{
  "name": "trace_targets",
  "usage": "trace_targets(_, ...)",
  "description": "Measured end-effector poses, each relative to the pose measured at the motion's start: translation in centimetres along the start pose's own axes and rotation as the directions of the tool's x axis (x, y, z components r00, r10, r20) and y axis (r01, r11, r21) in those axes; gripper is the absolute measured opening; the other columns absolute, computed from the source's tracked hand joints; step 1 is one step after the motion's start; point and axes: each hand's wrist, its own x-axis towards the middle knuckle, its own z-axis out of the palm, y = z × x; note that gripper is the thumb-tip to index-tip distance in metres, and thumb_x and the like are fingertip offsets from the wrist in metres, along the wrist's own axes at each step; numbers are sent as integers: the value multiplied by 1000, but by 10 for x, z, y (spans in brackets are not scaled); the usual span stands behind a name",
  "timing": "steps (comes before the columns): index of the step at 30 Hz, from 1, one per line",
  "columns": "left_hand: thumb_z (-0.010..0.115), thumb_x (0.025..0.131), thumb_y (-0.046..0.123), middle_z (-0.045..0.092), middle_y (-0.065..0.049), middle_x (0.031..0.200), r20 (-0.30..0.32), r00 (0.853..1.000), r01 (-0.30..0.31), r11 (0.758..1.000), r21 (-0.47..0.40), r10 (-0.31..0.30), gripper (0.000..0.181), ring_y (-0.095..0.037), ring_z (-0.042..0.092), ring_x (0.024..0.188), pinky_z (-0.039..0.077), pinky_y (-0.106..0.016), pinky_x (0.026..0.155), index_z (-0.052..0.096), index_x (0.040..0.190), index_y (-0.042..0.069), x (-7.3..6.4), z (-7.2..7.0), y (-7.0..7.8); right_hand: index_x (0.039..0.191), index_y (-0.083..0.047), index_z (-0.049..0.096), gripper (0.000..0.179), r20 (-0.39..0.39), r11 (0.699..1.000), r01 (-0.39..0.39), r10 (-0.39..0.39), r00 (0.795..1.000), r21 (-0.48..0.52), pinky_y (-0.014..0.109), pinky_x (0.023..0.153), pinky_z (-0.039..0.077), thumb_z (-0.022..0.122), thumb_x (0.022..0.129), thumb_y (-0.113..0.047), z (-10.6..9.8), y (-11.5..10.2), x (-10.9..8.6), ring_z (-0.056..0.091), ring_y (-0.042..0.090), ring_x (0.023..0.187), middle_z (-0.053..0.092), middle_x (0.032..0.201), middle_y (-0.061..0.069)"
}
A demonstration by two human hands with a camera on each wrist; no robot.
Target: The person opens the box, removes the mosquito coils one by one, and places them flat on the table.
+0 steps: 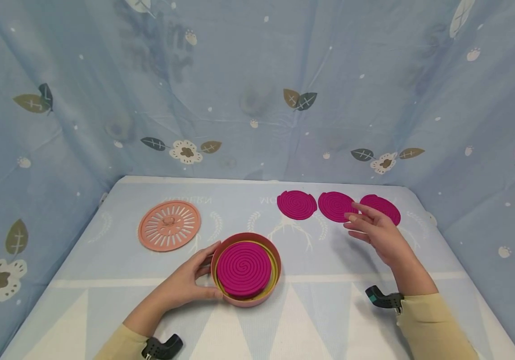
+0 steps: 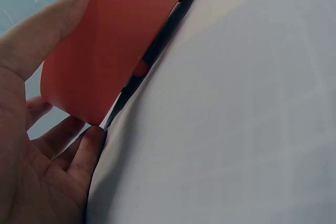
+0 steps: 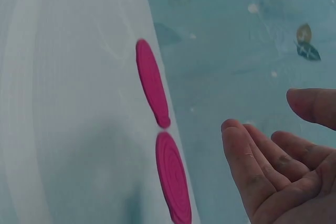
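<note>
My left hand (image 1: 190,281) grips the near left side of a round salmon-coloured container (image 1: 277,245), thumb in front and fingers curled round behind. Its smooth outer wall (image 2: 113,40) fills the left wrist view, beside the thumb. Inside the container a magenta spiral coaster (image 1: 244,269) lies on top, with a yellow rim (image 1: 274,272) showing round it. My right hand (image 1: 376,234) hovers above the table with relaxed fingers and nothing in them. Its fingertips overlap the middle magenta coaster (image 1: 335,206) and the right one (image 1: 385,209) in the head view. A third coaster (image 1: 297,205) lies left of these.
A salmon-coloured round lid (image 1: 169,239) with radial slots and a small knob lies at the back left. The table (image 1: 329,320) has a patterned cloth. Blue printed fabric (image 1: 257,65) hangs behind it and at both sides.
</note>
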Motion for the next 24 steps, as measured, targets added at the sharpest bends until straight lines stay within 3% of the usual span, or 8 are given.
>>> trace_targets(3,93,66,37,32,5,156,-4,1000,11,1000,5,-11,115,-15,50,129,42,-25,108,26,158,21,0,-1,0,154,-6,31,68,39,1000,13,-13,999,-6,32,93,56,63,98,-29,12,-5,3,63,31,114,47,141,29)
trace_targets(14,93,66,37,33,6,155,-12,1000,9,1000,3,-9,114,-14,51,128,42,-26,109,27,158,22,3,-2,-2,151,-5,36,63,153,999,39,-40,987,5,38,95,55,65,98,-23,49,-18,7,60,37,117,50,139,26)
trace_targets(24,93,65,38,33,7,155,-10,1000,15,1000,5,-15,113,-14,51,129,41,-25,109,27,157,28,0,0,-8,148,-11,45,61,218,999,46,-43,975,-10,39,94,56,69,95,-28,83,-20,4,62,35,114,58,134,19)
